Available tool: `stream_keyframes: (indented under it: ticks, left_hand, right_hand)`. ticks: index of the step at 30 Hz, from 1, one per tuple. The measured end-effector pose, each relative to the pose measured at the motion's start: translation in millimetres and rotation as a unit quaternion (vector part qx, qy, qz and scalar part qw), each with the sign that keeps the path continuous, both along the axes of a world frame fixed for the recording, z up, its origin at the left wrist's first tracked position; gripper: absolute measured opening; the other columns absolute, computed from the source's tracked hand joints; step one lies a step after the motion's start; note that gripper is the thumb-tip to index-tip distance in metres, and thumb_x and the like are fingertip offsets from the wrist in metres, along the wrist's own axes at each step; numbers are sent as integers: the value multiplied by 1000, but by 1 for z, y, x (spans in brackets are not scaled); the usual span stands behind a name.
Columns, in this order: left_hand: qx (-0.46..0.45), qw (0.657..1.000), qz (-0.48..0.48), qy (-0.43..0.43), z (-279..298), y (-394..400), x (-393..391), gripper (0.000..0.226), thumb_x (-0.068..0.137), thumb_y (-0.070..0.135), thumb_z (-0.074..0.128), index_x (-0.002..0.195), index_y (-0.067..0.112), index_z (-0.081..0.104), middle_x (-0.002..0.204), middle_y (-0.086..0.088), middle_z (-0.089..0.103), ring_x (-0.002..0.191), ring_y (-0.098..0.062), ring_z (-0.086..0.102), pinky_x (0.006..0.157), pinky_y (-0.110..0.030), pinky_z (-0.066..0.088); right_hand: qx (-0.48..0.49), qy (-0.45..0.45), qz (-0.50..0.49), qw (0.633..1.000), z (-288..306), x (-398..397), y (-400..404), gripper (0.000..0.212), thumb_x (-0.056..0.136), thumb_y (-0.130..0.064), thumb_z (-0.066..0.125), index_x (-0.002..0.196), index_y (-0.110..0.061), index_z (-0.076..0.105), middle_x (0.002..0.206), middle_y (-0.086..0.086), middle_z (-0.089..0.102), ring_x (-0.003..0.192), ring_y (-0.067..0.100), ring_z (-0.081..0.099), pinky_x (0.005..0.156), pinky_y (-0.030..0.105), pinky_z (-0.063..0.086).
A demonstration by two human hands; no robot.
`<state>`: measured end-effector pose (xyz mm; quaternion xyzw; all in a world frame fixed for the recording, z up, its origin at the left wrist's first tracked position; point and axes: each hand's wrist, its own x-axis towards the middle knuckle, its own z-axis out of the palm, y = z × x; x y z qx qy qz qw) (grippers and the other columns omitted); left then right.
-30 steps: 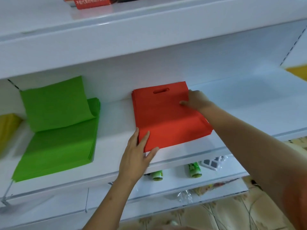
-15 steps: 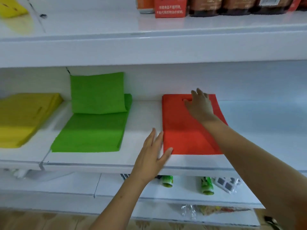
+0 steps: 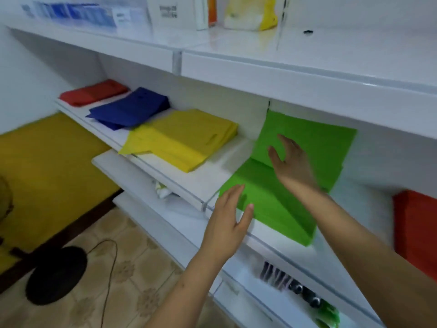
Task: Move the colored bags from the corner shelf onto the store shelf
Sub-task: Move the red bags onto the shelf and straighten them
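1. Shelf: plain white.
2. Green bags: bright green, no pattern.
3. Yellow bags: plain yellow.
4. Blue bags: dark blue.
5. Far-left red bags: red.
6. Right red bags: red.
7. Floor: tan tiles with a flower pattern.
8. Fan base: black.
9. Mat: mustard yellow.

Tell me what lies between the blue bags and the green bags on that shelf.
A stack of yellow bags lies between the blue bags and green bags, per the head view.
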<state>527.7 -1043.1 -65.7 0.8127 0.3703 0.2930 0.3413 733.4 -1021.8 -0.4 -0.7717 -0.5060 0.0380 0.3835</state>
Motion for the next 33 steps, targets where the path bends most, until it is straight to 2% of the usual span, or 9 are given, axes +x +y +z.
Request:
stream_keyframes:
  ticks: [2,5,7,10,14,18,22,28,33]
  left_hand:
    - [-2,999,40,-19,3,32,-29,54,103,48,41,152,28,34,153,14,36,140,2,29,111,-23,35]
    - [-12,994,97,-38,4,79,-74,55,101,52,40,151,32,35,150,17,39,138,4,31,109,-18,34]
    - [-18,991,122,-45,7,114,-104,58,99,56,39,151,33,34,150,18,39,137,5,31,112,-26,35]
    - [-13,988,148,-41,13,167,-151,57,99,57,40,151,35,36,147,19,41,135,4,33,110,-32,40]
    - [-1,984,176,-8,26,231,-218,56,101,55,39,152,34,33,148,18,40,137,2,31,107,-16,29]
    - [7,976,216,4,32,287,-281,52,102,52,40,151,35,33,145,20,40,134,5,32,105,-13,27]
    - [17,967,255,20,23,337,-335,52,103,47,44,151,30,35,147,17,41,131,11,29,103,-1,17]
    - [16,954,298,25,5,443,-394,57,101,51,46,151,25,36,149,12,42,138,2,34,114,-22,31]
    - [12,951,306,48,6,558,-432,61,99,54,46,152,26,34,152,12,40,138,0,32,110,-17,26]
  right_hand:
    - [-4,7,29,1000,3,-33,39,53,98,-36,50,142,-7,44,145,13,47,131,28,46,106,28,33]
    - [-12,19,74,997,6,-85,102,56,97,-41,49,142,-9,45,143,12,49,129,27,48,107,29,33]
    - [-6,12,96,995,8,-119,142,53,98,-35,52,142,-6,45,143,15,49,129,29,48,106,27,31]
    - [-5,6,145,989,13,-171,202,56,99,-38,48,144,-6,41,147,13,45,135,27,42,109,28,28]
    - [1,29,182,983,23,-240,279,57,99,-38,47,144,-4,41,147,14,45,135,27,42,107,26,29]
    - [4,41,214,976,29,-303,352,58,100,-40,46,146,-7,38,150,10,41,138,25,37,109,30,29]
    - [-14,36,241,970,29,-359,422,59,100,-42,43,148,-8,34,153,8,37,141,23,32,112,31,25]
    - [-46,57,276,958,20,-420,541,62,101,-42,43,151,-9,27,155,10,32,142,24,29,114,33,24]
    - [-67,65,270,958,14,-442,664,66,99,-45,43,152,-10,23,156,13,28,143,28,26,115,38,23]
